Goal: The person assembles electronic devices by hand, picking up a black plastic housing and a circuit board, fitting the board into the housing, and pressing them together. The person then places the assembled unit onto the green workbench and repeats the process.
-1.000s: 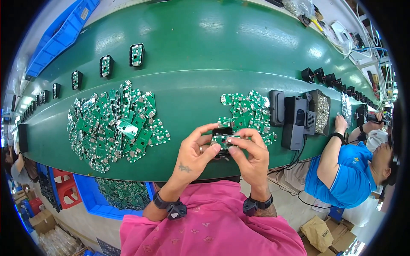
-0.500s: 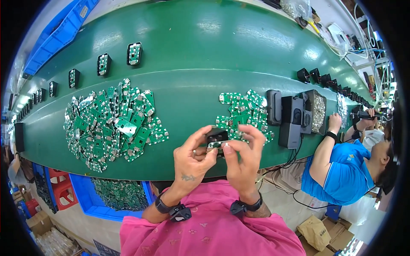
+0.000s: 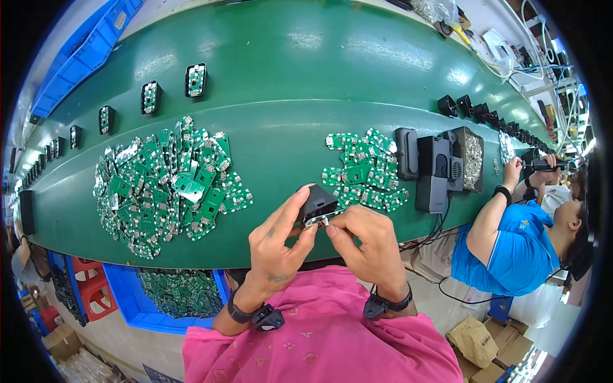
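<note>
Probably the weak point is the pinch: the left hand is curled round a black case, its mouth tipped toward the body, while the right hand has thumb and fingertips closed on the right end of a green board at that mouth. If the case tilts further, the board could slip out and drop off the near edge; pressing it askew could scrape its parts. Whether a small metal part is caught in that pinch too is hard to tell.

The green counter carries a big left pile of boards, a smaller right pile and, further right, a tray of small metal pieces. A blue bin stands below on the near left; a co-worker in blue sits at right.
</note>
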